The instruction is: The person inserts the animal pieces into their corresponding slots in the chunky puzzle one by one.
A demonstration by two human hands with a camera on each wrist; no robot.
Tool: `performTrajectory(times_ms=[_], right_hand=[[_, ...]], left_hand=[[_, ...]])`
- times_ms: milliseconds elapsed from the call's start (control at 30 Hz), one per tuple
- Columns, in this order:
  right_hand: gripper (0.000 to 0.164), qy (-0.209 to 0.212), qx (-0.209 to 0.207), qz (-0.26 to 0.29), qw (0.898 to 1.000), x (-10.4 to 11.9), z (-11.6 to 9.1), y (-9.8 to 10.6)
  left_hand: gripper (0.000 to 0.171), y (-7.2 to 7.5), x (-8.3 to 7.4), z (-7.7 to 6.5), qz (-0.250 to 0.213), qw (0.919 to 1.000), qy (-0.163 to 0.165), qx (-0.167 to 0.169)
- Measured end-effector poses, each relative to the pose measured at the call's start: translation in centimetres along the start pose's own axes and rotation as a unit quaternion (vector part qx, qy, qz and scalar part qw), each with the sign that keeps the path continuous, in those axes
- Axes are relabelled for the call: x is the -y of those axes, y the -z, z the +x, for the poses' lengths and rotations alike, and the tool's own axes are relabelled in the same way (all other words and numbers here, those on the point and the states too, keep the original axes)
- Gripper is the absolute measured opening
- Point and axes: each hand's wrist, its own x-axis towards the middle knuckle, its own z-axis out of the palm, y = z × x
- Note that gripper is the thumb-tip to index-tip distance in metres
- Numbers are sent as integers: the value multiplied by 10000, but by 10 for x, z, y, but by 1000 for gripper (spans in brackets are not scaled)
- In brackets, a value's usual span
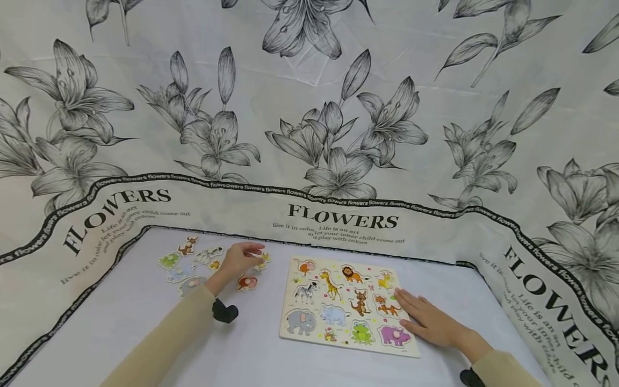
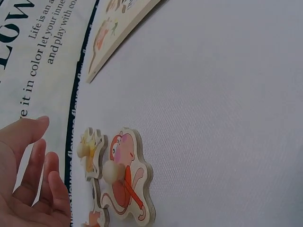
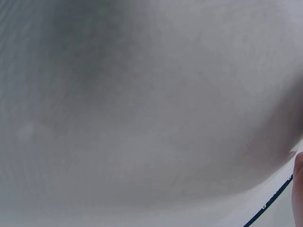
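Over the loose pieces my left hand (image 1: 236,264) hovers with its fingers loosely bent, and nothing shows in its grasp. In the left wrist view that hand (image 2: 31,175) is beside a yellow animal puzzle piece (image 2: 90,153) with a wooden knob, apart from it. A red monkey puzzle piece (image 2: 125,189), also knobbed, lies close by. To the right is a wooden animal puzzle board (image 1: 316,285) with pictures of a lion, giraffe, zebra and others. My right hand (image 1: 432,322) rests with extended fingers on the board's right edge; the right wrist view shows mostly white cloth.
Around and beyond my left hand lie more loose pieces: a kangaroo piece (image 1: 187,245), a frog piece (image 1: 169,260), a zebra piece (image 1: 210,254) and an elephant piece (image 1: 191,286), partly behind the sleeve. A flower-printed cloth (image 1: 338,220) rises behind the white table surface (image 1: 242,344).
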Motion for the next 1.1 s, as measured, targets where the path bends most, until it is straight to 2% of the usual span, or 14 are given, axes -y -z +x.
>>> performTrajectory(times_ms=[233, 367, 767, 967, 1100], right_hand=[[68, 67, -3, 69, 10000, 2, 0, -1], [68, 163, -51, 92, 9998, 3, -2, -1], [69, 32, 92, 150, 9998, 2, -1, -1], [69, -7, 68, 174, 9998, 3, -2, 1], [69, -40, 73, 173, 9998, 2, -2, 0]], left_hand=[[38, 3, 6, 2, -87, 9989, 408, 214], [38, 2, 11, 6, 34, 9987, 421, 290], [38, -2, 15, 15, 594, 9977, 4, 326], [34, -3, 16, 17, 1111, 9912, -634, 356], [33, -3, 15, 17, 1287, 9877, -814, 366]])
